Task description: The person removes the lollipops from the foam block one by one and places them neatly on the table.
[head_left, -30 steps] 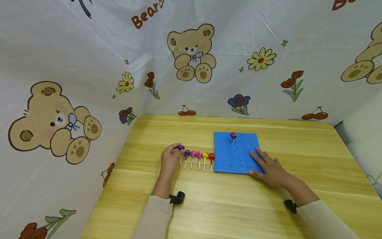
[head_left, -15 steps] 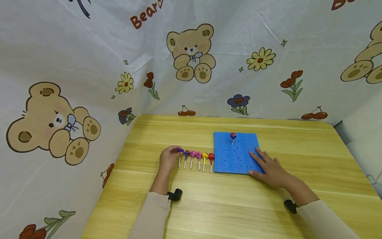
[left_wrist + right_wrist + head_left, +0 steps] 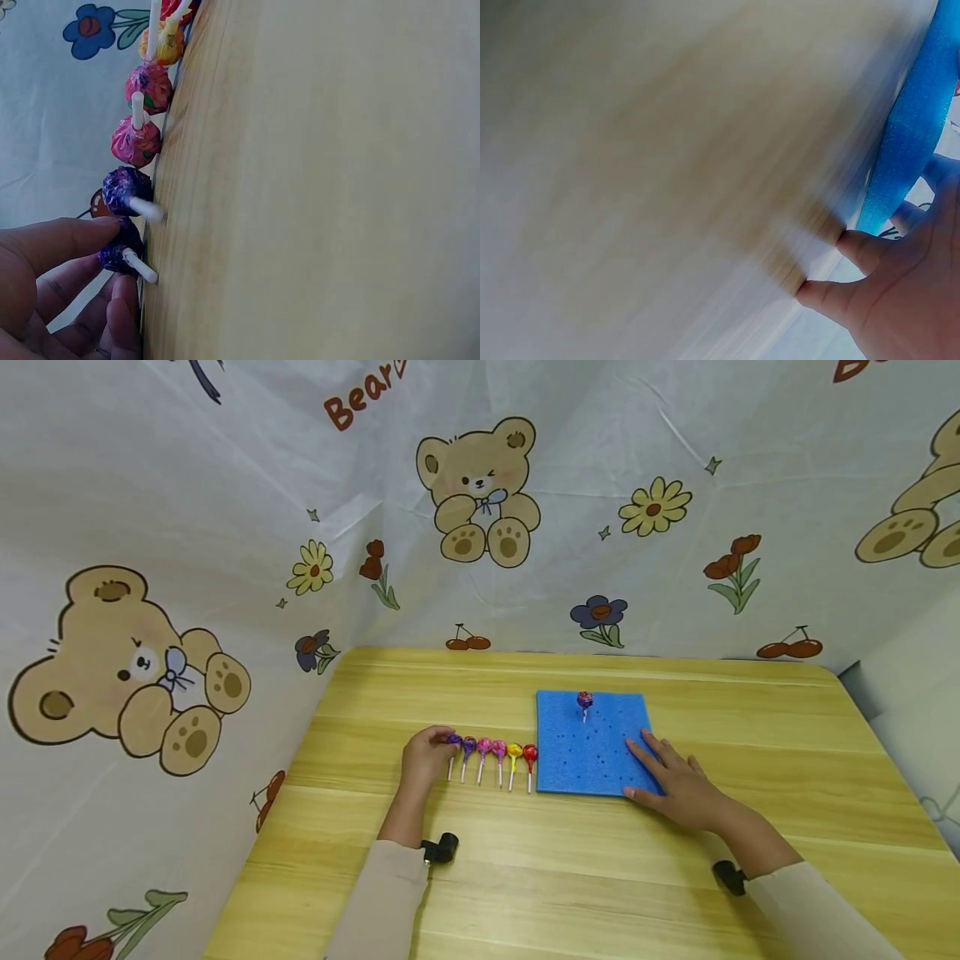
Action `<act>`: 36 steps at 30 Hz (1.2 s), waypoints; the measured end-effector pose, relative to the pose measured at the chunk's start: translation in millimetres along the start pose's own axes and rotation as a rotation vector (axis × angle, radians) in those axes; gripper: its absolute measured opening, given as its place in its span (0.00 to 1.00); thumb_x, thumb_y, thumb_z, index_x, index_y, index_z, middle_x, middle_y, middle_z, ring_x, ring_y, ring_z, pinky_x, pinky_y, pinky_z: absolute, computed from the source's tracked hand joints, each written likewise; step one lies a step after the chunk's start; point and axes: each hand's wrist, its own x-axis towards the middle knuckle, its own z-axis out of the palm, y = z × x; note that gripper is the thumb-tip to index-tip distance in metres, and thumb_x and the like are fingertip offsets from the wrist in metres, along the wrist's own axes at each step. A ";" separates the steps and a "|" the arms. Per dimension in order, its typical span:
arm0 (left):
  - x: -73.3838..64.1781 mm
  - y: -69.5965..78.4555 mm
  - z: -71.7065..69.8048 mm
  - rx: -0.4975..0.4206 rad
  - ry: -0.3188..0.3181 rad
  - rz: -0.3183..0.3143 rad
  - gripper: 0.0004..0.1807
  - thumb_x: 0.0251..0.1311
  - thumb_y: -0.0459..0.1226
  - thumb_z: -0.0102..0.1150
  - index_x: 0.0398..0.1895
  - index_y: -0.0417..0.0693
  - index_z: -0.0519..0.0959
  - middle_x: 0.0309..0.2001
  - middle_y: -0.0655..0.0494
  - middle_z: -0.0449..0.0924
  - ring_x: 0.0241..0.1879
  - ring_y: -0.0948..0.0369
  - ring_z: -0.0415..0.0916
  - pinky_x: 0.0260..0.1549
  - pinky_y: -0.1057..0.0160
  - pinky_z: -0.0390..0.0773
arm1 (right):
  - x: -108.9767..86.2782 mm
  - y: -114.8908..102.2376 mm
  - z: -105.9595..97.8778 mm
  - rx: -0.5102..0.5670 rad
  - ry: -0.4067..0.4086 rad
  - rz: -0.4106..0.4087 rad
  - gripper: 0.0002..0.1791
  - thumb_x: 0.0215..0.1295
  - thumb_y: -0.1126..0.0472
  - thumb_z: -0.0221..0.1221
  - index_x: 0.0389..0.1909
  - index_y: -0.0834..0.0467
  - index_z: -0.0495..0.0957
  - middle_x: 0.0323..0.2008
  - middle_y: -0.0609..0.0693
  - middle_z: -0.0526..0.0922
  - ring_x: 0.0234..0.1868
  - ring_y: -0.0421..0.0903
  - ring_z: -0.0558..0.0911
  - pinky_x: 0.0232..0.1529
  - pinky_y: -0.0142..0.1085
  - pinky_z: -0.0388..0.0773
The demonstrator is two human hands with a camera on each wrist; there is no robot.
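Note:
At the left end of a row of lollipops, my left hand (image 3: pixel 425 760) pinches the wrapped head of a purple lollipop (image 3: pixel 120 251) between thumb and fingers. Its white stick points toward me. Close beside it lies a second purple lollipop (image 3: pixel 469 745), followed by two pink lollipops, a yellow lollipop (image 3: pixel 513 752) and a red lollipop (image 3: pixel 530 754). My right hand (image 3: pixel 681 787) lies with spread fingers over the right edge of a blue foam board (image 3: pixel 555 777) dotted with small holes. One lollipop (image 3: pixel 585 700) stands upright in the board near its far edge.
Everything is on a light wooden table (image 3: pixel 555 877). A white cloth (image 3: pixel 360 468) printed with bears and flowers hangs behind it and along the left side. The red lollipop lies right at the board's left edge.
My left hand has come slightly nearer to me with the purple lollipop, then shifted a touch right, so its head now lines up with the row. The right hand and board stay put.

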 end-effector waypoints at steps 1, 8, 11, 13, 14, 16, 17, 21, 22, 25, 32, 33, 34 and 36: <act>-0.3 0.3 0.1 0.002 -0.001 0.002 0.15 0.62 0.32 0.66 0.52 0.47 0.85 0.50 0.49 0.83 0.51 0.51 0.81 0.49 0.56 0.82 | 0.0 0.2 0.0 0.001 0.000 -0.001 0.48 0.69 0.35 0.56 0.82 0.51 0.48 0.81 0.64 0.43 0.78 0.75 0.46 0.66 0.80 0.41; -1.3 -0.2 0.4 0.000 0.007 0.001 0.16 0.61 0.32 0.67 0.53 0.47 0.85 0.50 0.49 0.83 0.51 0.51 0.81 0.50 0.55 0.83 | 0.7 1.6 0.8 0.006 0.000 -0.005 0.48 0.69 0.35 0.56 0.82 0.50 0.48 0.81 0.64 0.43 0.78 0.75 0.46 0.65 0.80 0.41; -1.3 -1.0 -0.4 -0.012 0.005 0.000 0.16 0.61 0.33 0.67 0.53 0.48 0.85 0.51 0.49 0.83 0.51 0.51 0.81 0.49 0.55 0.83 | 0.6 1.7 0.9 0.008 0.000 -0.005 0.48 0.70 0.35 0.56 0.82 0.50 0.48 0.81 0.64 0.43 0.78 0.75 0.46 0.65 0.80 0.41; -1.1 -1.7 -1.3 -0.025 0.001 -0.001 0.16 0.61 0.33 0.67 0.53 0.48 0.85 0.52 0.49 0.83 0.52 0.51 0.81 0.49 0.55 0.82 | 0.3 1.4 0.7 0.010 -0.001 -0.005 0.48 0.70 0.35 0.56 0.82 0.50 0.48 0.81 0.63 0.43 0.78 0.74 0.46 0.66 0.80 0.40; -1.3 -2.0 -1.8 -0.029 0.000 -0.001 0.17 0.61 0.33 0.67 0.54 0.49 0.85 0.53 0.49 0.83 0.52 0.51 0.81 0.49 0.55 0.82 | 0.3 1.2 0.6 0.011 -0.001 -0.004 0.48 0.69 0.35 0.56 0.82 0.50 0.48 0.81 0.63 0.43 0.78 0.74 0.46 0.66 0.80 0.40; -1.4 -2.7 -2.6 -0.043 -0.004 0.000 0.17 0.61 0.34 0.67 0.54 0.49 0.84 0.54 0.49 0.83 0.53 0.51 0.81 0.49 0.55 0.82 | 0.1 1.1 0.4 0.013 -0.001 -0.004 0.48 0.69 0.35 0.56 0.82 0.50 0.48 0.81 0.63 0.43 0.78 0.74 0.46 0.66 0.80 0.40; -1.6 -2.9 -3.0 -0.053 -0.006 0.002 0.17 0.61 0.34 0.67 0.54 0.49 0.84 0.54 0.49 0.83 0.53 0.51 0.81 0.50 0.55 0.82 | 0.1 1.0 0.4 0.013 -0.001 -0.004 0.48 0.69 0.35 0.56 0.82 0.50 0.48 0.81 0.63 0.42 0.78 0.74 0.46 0.66 0.80 0.40; -2.7 -3.8 -4.4 -0.094 -0.011 0.005 0.18 0.62 0.34 0.67 0.55 0.48 0.84 0.57 0.48 0.82 0.55 0.51 0.80 0.50 0.56 0.83 | 0.2 1.0 0.3 0.011 -0.001 -0.003 0.48 0.69 0.34 0.56 0.82 0.50 0.48 0.81 0.63 0.43 0.78 0.74 0.46 0.66 0.80 0.40; -3.1 -4.0 -4.8 -0.103 -0.011 0.005 0.18 0.62 0.34 0.66 0.56 0.48 0.83 0.58 0.48 0.81 0.55 0.50 0.80 0.50 0.56 0.83 | 0.1 0.5 -0.1 0.013 -0.002 -0.003 0.48 0.69 0.35 0.56 0.82 0.50 0.48 0.81 0.63 0.43 0.78 0.75 0.46 0.66 0.80 0.40; -4.2 -4.7 -5.7 -0.116 0.003 0.014 0.17 0.63 0.34 0.65 0.56 0.47 0.83 0.59 0.47 0.81 0.57 0.50 0.79 0.52 0.54 0.82 | -0.4 -0.6 -1.1 0.017 -0.003 -0.004 0.48 0.69 0.35 0.57 0.82 0.51 0.49 0.81 0.64 0.43 0.78 0.75 0.46 0.66 0.80 0.40; -1.8 -7.6 -7.5 -0.174 0.044 0.026 0.17 0.63 0.36 0.66 0.55 0.48 0.84 0.57 0.50 0.83 0.54 0.52 0.80 0.49 0.57 0.83 | -0.6 -1.0 -1.8 0.035 -0.009 0.000 0.48 0.69 0.35 0.57 0.82 0.50 0.49 0.81 0.63 0.42 0.78 0.75 0.45 0.66 0.80 0.39; -1.3 -7.9 -7.6 -0.182 0.049 0.028 0.17 0.63 0.36 0.66 0.55 0.48 0.84 0.56 0.50 0.83 0.53 0.53 0.80 0.47 0.59 0.83 | -0.6 -1.1 -1.8 0.037 -0.009 0.000 0.48 0.69 0.35 0.57 0.82 0.50 0.49 0.81 0.63 0.42 0.78 0.75 0.45 0.66 0.80 0.39; -1.4 -7.7 -7.7 -0.190 0.050 0.032 0.17 0.63 0.37 0.66 0.55 0.48 0.84 0.56 0.51 0.83 0.51 0.55 0.80 0.44 0.61 0.82 | -0.6 -1.1 -1.8 0.038 -0.010 0.001 0.48 0.69 0.35 0.57 0.82 0.50 0.49 0.81 0.63 0.42 0.78 0.75 0.45 0.67 0.80 0.39; -1.8 -6.8 -8.1 -0.208 0.049 0.042 0.17 0.63 0.37 0.67 0.55 0.49 0.84 0.56 0.51 0.83 0.48 0.56 0.80 0.41 0.63 0.80 | -0.6 -1.1 -1.8 0.039 -0.008 0.003 0.48 0.69 0.35 0.57 0.81 0.50 0.49 0.81 0.63 0.42 0.78 0.75 0.44 0.67 0.80 0.38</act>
